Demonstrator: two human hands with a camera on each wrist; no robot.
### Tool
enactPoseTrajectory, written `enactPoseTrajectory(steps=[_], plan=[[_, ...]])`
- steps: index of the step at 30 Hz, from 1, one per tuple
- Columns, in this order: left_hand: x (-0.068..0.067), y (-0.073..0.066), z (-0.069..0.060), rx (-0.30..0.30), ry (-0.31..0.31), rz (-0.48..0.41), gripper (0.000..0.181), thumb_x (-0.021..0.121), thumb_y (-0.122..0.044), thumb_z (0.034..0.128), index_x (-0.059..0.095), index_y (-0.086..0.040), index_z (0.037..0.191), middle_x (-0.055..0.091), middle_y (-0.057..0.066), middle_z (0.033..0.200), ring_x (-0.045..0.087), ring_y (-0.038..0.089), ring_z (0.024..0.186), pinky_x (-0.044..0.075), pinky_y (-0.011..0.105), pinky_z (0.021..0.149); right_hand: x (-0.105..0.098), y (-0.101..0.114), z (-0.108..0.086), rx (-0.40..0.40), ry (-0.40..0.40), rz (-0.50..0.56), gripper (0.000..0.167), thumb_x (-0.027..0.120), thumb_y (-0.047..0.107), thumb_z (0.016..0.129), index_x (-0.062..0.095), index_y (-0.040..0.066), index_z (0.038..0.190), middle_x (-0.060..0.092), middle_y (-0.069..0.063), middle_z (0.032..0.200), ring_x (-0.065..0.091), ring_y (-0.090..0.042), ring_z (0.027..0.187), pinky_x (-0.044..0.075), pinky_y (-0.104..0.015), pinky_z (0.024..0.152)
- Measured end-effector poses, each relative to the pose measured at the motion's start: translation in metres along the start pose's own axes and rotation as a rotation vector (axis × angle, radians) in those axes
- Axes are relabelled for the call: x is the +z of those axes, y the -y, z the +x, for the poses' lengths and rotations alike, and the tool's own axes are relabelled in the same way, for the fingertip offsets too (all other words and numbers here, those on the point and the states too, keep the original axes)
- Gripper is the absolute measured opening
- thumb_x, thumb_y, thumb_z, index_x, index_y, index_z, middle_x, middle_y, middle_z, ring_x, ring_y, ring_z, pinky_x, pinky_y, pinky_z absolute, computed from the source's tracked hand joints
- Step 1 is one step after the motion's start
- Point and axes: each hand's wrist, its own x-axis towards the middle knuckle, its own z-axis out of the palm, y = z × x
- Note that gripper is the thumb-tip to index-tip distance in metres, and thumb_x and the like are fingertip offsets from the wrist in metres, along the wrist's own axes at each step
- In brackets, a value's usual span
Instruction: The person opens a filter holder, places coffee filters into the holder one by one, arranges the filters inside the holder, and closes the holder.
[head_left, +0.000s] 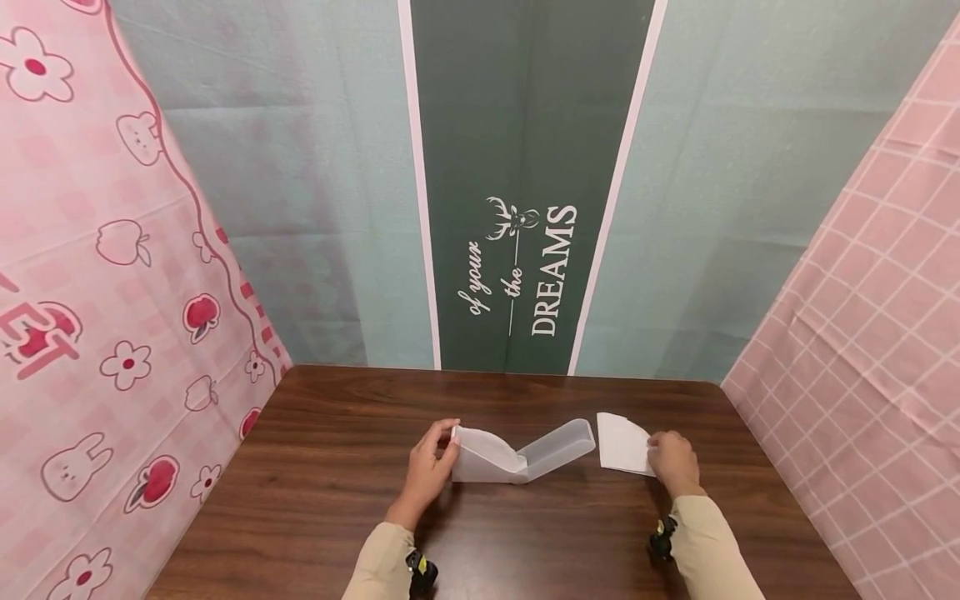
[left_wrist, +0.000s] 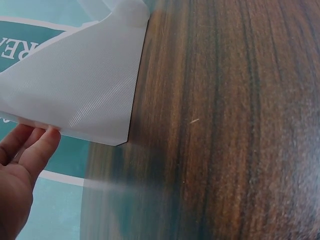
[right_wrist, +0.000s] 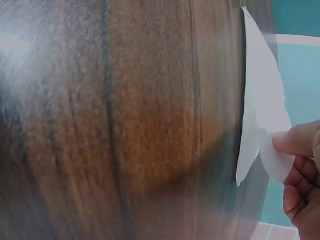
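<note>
White paper, perhaps several sheets, is pinched right, one open box left, by two hands.

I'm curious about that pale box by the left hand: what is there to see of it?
The pale box looks like cloudy, translucent plastic. Its top edge curves down from a tall end to a low one, where the open lid joins it and angles away to the right. Fine lines texture its wall in the left wrist view. It rests on the brown table, its tall end held by the left hand.
</note>
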Motion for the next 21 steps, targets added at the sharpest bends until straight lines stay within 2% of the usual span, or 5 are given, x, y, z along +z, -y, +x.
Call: enactPoseTrajectory(steps=[4, 8, 11, 15, 21], plan=[[-0.0003, -0.0003, -0.0002, -0.011, 0.004, 0.002, 0.025, 0.06, -0.012, 0.089, 0.061, -0.011, 0.114, 0.063, 0.0, 0.095, 0.059, 0.013, 0.083, 0.051, 0.029, 0.067, -0.0022, -0.0005, -0.0017, 0.034, -0.054, 0.091, 0.019, 0.055, 0.0, 0.08, 0.06, -0.008, 0.095, 0.06, -0.027, 0.091, 0.055, -0.039, 0.076, 0.043, -0.052, 0.065], [-0.0007, -0.0012, 0.0005, -0.021, 0.006, 0.004, 0.026, 0.06, -0.012, 0.0889, 0.061, -0.009, 0.114, 0.063, 0.0, 0.095, 0.059, 0.013, 0.083, 0.051, 0.03, 0.068, -0.0021, -0.0049, -0.0023, 0.049, -0.043, 0.177, 0.025, 0.055, 0.002, 0.081, 0.057, -0.012, 0.102, 0.059, -0.025, 0.088, 0.054, -0.038, 0.079, 0.042, -0.051, 0.07], [-0.0008, -0.0016, 0.0009, -0.02, 0.004, 0.011, 0.025, 0.06, -0.012, 0.0884, 0.061, -0.011, 0.114, 0.064, -0.001, 0.095, 0.059, 0.012, 0.083, 0.05, 0.03, 0.068, -0.0021, -0.0079, -0.0033, 0.045, -0.033, 0.223, 0.021, 0.055, 0.003, 0.081, 0.06, -0.011, 0.096, 0.06, -0.024, 0.087, 0.054, -0.038, 0.08, 0.042, -0.05, 0.071], [-0.0007, -0.001, 0.0007, -0.014, 0.0, 0.011, 0.025, 0.06, -0.011, 0.088, 0.061, -0.014, 0.113, 0.064, -0.001, 0.095, 0.059, 0.012, 0.083, 0.05, 0.03, 0.069, -0.0028, -0.0081, -0.0054, 0.067, -0.052, 0.254, 0.013, 0.059, 0.006, 0.078, 0.064, -0.006, 0.083, 0.061, -0.019, 0.08, 0.054, -0.034, 0.075, 0.042, -0.046, 0.068], [-0.0003, -0.001, 0.0006, 0.002, -0.004, 0.007, 0.025, 0.06, -0.01, 0.0877, 0.061, -0.012, 0.113, 0.064, 0.0, 0.094, 0.059, 0.013, 0.082, 0.051, 0.029, 0.067, -0.0044, -0.0091, -0.0063, 0.086, -0.02, 0.254, 0.015, 0.061, 0.01, 0.079, 0.066, -0.004, 0.083, 0.063, -0.018, 0.081, 0.054, -0.034, 0.077, 0.041, -0.043, 0.067]])
